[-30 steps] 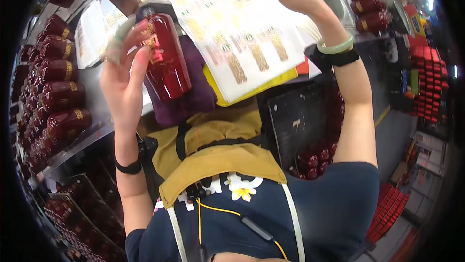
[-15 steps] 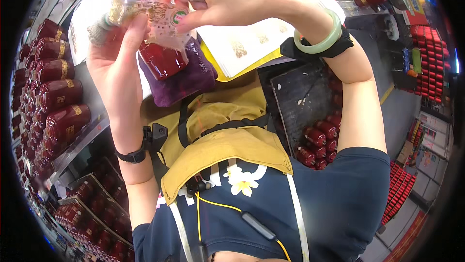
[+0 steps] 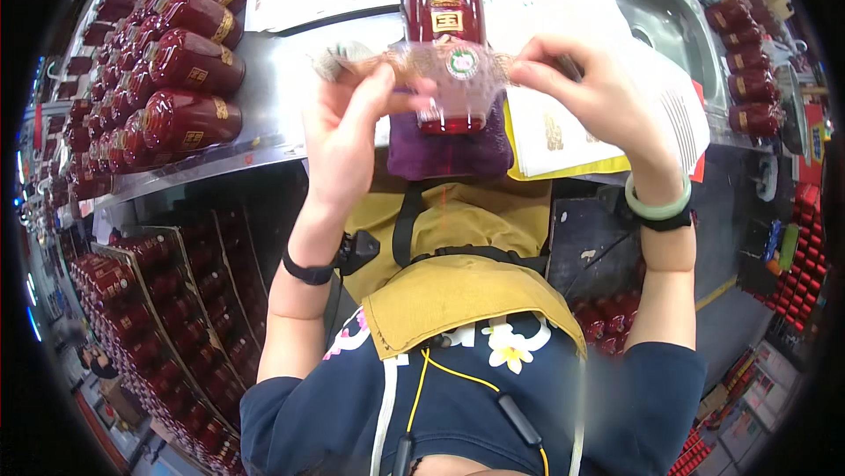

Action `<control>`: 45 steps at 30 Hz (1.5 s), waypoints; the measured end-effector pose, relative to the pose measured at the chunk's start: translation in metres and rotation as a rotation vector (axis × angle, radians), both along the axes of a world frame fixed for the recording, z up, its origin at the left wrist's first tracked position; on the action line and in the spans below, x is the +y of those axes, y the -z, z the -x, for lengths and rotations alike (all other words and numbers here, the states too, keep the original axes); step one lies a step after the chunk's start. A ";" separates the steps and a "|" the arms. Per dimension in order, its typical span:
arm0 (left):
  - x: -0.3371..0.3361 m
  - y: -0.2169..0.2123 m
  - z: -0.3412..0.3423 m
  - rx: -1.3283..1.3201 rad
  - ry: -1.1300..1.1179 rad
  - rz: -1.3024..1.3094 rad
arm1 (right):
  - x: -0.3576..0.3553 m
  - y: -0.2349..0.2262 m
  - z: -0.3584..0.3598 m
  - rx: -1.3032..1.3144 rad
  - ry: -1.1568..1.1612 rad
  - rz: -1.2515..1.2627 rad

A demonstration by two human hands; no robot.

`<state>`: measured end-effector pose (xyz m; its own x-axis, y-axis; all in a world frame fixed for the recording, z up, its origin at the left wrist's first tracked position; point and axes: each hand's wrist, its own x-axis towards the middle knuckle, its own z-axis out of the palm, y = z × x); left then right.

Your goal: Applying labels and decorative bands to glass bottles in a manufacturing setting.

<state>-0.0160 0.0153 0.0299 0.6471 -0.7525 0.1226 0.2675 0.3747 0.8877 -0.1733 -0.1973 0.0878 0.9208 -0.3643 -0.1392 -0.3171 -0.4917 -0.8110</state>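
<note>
I am pinching a clear plastic strip (image 3: 440, 67) by both ends, my left hand (image 3: 348, 137) and right hand (image 3: 585, 93) with fingers closed on it. It is stretching across a red bottle (image 3: 444, 45) lying on a purple cloth (image 3: 451, 152) on the tabletop (image 3: 273, 124).

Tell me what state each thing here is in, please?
Clear printed plastic strip: stretched flat between both hands.
Left hand: pinching the strip's left end.
Right hand: pinching its right end.
Dark red glossy bottle: lying on purple cloth, behind the strip.
</note>
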 end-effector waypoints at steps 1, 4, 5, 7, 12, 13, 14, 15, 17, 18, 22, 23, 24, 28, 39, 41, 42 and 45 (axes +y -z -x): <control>0.007 -0.001 0.004 0.031 0.009 -0.026 | 0.005 0.001 0.004 0.002 -0.001 0.012; 0.023 0.004 0.020 0.053 0.007 -0.132 | 0.020 0.006 0.021 -0.043 0.022 -0.005; 0.024 0.009 0.022 0.050 0.002 -0.149 | 0.021 0.010 0.017 -0.043 0.016 -0.007; 0.016 0.022 0.015 0.069 -0.020 -0.284 | 0.023 0.024 0.010 -0.006 0.144 -0.003; 0.002 0.044 0.002 0.013 -0.113 -0.292 | 0.022 0.050 -0.003 -0.104 0.211 -0.012; 0.001 0.045 -0.001 0.015 -0.114 -0.293 | 0.022 0.054 -0.005 -0.102 0.210 -0.013; 0.000 0.046 -0.004 0.027 -0.089 -0.297 | 0.023 0.058 -0.006 -0.132 0.220 0.000; -0.001 0.047 -0.006 0.038 -0.064 -0.301 | 0.023 0.062 -0.007 -0.161 0.229 0.013; -0.005 0.045 -0.008 0.035 -0.061 -0.333 | 0.023 0.069 -0.008 -0.170 0.230 0.003; -0.007 0.045 -0.008 0.029 -0.057 -0.361 | 0.023 0.072 -0.008 -0.181 0.232 -0.006; -0.006 0.049 -0.011 0.101 -0.027 -0.392 | 0.023 0.079 -0.007 -0.138 0.273 -0.150; -0.006 0.048 -0.011 0.101 -0.034 -0.369 | 0.023 0.082 -0.007 -0.156 0.275 -0.159; -0.007 0.048 -0.011 0.101 -0.042 -0.345 | 0.023 0.083 -0.007 -0.174 0.276 -0.168; -0.006 0.054 -0.014 0.158 -0.015 -0.337 | 0.026 0.078 -0.010 -0.169 0.287 -0.221; -0.007 0.055 -0.012 0.185 -0.003 -0.309 | 0.026 0.078 -0.010 -0.125 0.292 -0.209; -0.008 0.054 -0.012 0.186 -0.002 -0.315 | 0.026 0.078 -0.010 -0.133 0.291 -0.215; -0.008 0.054 -0.011 0.185 -0.001 -0.321 | 0.026 0.077 -0.010 -0.144 0.290 -0.222; -0.008 0.054 -0.011 0.182 -0.017 -0.309 | 0.026 0.077 -0.010 -0.140 0.287 -0.235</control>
<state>-0.0054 0.0074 -0.0246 0.6502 -0.7251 -0.2270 0.4272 0.1019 0.8984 -0.1630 -0.1715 0.0108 0.8021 -0.5829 -0.1296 -0.2927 -0.1946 -0.9362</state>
